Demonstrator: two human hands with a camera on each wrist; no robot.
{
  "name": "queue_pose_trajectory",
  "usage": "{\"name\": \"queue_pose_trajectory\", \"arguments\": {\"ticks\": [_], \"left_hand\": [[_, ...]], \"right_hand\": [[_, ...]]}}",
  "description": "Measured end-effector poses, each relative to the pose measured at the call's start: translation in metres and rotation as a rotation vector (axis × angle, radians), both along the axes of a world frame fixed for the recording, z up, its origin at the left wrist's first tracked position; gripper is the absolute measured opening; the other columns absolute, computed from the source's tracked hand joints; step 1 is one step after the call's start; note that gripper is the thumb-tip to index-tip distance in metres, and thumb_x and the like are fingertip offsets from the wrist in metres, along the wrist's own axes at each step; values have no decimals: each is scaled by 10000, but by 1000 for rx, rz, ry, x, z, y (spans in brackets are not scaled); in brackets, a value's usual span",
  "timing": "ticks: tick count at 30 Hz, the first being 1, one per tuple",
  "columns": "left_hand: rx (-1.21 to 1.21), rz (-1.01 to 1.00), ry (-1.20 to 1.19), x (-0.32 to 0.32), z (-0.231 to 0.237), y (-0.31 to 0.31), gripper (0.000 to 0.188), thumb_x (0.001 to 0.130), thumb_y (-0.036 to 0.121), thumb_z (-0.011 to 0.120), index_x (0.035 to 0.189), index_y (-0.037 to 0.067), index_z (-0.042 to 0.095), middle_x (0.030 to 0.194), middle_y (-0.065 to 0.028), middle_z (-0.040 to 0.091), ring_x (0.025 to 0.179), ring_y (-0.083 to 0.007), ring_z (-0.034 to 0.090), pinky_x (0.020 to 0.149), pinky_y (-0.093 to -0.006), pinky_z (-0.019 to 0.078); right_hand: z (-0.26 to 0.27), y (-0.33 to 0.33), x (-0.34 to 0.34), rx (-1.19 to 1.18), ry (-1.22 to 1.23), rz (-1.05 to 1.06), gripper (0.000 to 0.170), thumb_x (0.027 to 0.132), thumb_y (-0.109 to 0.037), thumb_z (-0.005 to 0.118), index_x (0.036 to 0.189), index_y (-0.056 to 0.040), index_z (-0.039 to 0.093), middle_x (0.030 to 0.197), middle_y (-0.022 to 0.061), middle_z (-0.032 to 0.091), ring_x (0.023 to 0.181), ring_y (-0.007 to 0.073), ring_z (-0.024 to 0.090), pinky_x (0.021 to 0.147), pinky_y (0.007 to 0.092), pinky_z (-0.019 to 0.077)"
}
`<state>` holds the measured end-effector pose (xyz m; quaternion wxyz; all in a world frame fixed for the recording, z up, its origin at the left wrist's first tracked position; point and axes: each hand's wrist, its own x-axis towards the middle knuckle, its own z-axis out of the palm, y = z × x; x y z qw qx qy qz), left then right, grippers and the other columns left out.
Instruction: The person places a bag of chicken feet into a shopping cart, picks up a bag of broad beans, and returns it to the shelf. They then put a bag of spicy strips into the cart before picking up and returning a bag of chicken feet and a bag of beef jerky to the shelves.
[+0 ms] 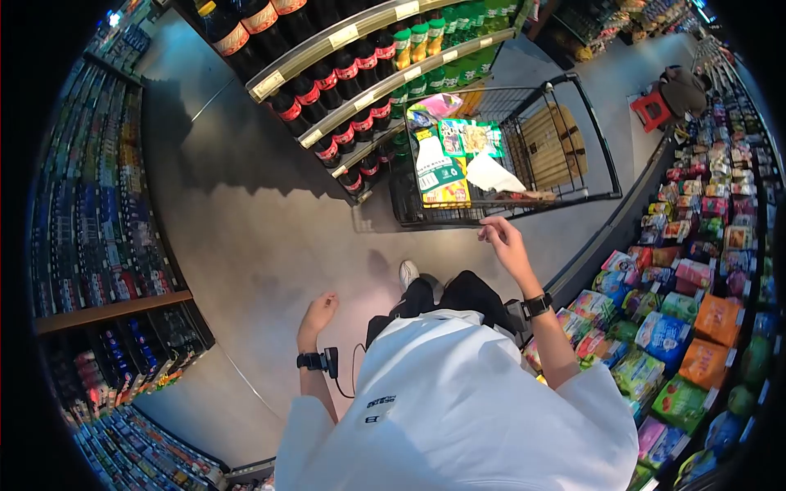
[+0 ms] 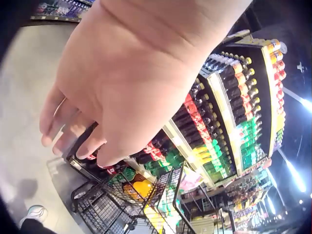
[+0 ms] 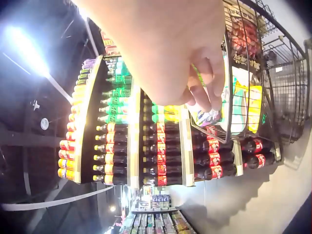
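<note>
My right hand [image 1: 503, 244] is beside the near rim of a black wire shopping cart [image 1: 595, 123], fingers loosely bent and holding nothing. In the right wrist view its fingertips overlap the cart's wire side. Inside the cart lie a green snack bag [image 1: 483, 135], a pink bag [image 1: 438, 106], a yellow pack [image 1: 446, 195] and a white sheet-like item [image 1: 494, 173]. My left hand [image 1: 321, 311] hangs over the floor left of my body, with relaxed fingers and no object in them; the left wrist view shows its bare palm.
Behind the cart, a shelf holds dark cola bottles [image 1: 307, 94] and green bottles [image 1: 479, 16]. Bagged goods [image 1: 663, 331] line the right side. A tall stocked shelf [image 1: 90, 188] stands left. Farther right, a person [image 1: 684, 90] is by a red stool [image 1: 651, 109].
</note>
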<state>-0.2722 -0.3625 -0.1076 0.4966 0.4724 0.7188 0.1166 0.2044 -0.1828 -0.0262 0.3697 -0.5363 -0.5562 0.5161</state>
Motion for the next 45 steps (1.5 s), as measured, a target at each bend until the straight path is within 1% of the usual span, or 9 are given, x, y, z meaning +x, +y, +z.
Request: {"name": "queue_pose_trajectory", "arguments": {"ticks": [11, 15, 18, 21, 26, 30, 34, 40, 45], "left_hand": [[-207, 520, 63, 76, 8, -79, 374, 1023, 321, 562, 1297, 73, 623, 1068, -94, 703, 943, -198, 661, 843, -347, 524], [-179, 726, -60, 140, 45, -87, 376, 1031, 310, 561, 1290, 49, 636, 1011, -112, 708, 896, -185, 658, 783, -317, 530], [-279, 831, -152, 185, 78, -88, 405, 1047, 301, 547, 1352, 38, 589, 1108, -96, 695, 935, -177, 660, 820, -306, 534], [-262, 955, -150, 223, 87, -116, 424, 1052, 309, 539, 1364, 23, 574, 1113, -109, 693, 966, -190, 672, 841, -314, 540], [-315, 1033, -34, 281, 98, -155, 414, 1055, 291, 567, 1370, 22, 582, 1133, -99, 702, 1040, -187, 685, 886, -320, 554], [-388, 1324, -219, 330, 137, -137, 428, 1047, 314, 567, 1364, 25, 567, 1197, -118, 692, 1069, -189, 663, 912, -318, 525], [-444, 1242, -281, 344, 115, -158, 423, 1042, 287, 566, 1343, -9, 565, 1157, -116, 687, 1044, -196, 666, 906, -318, 532], [-253, 1217, -182, 326, 96, -155, 404, 1058, 304, 558, 1365, 42, 576, 1190, -97, 665, 1069, -179, 647, 912, -322, 516], [-196, 1158, -189, 305, 100, -156, 415, 1059, 295, 555, 1389, 43, 569, 1172, -141, 688, 1080, -204, 652, 937, -351, 507]], "right_hand": [[-102, 212, -37, -47, -179, 441, 158, 984, -110, 584, 1055, 12, 655, 807, 98, 687, 757, 121, 665, 707, 280, 527], [-151, 257, -35, -2, -784, 776, 749, 804, -393, 794, 1389, -19, 512, 1243, 277, 633, 1174, 415, 614, 1014, 472, 494], [-182, 260, -44, 160, -996, 864, 1148, 681, -410, 883, 1600, -164, 240, 1584, 258, 319, 1479, 448, 281, 1183, 532, 324], [-196, 264, -51, 230, -1028, 960, 1223, 652, -407, 903, 1622, -226, 181, 1625, 225, 249, 1506, 413, 248, 1192, 568, 282], [-223, 258, -59, 385, -982, 871, 1004, 735, -109, 778, 1599, -149, 267, 1594, 257, 276, 1510, 415, 257, 1153, 580, 328], [-244, 260, -52, 479, -864, 930, 942, 828, -267, 777, 1597, -96, 260, 1559, 329, 275, 1486, 496, 250, 1128, 608, 343], [-227, 291, -44, 380, -745, 1040, 645, 974, -214, 613, 1552, -76, 362, 1512, 367, 364, 1413, 529, 356, 1140, 544, 363], [-137, 316, -22, 190, -510, 996, 366, 1083, -221, 459, 1387, -40, 552, 1155, 314, 657, 1090, 427, 661, 949, 447, 517], [-73, 302, 4, 393, -424, 744, 370, 1081, -225, 501, 1324, 49, 559, 1047, 325, 658, 968, 460, 643, 870, 430, 511]]}}
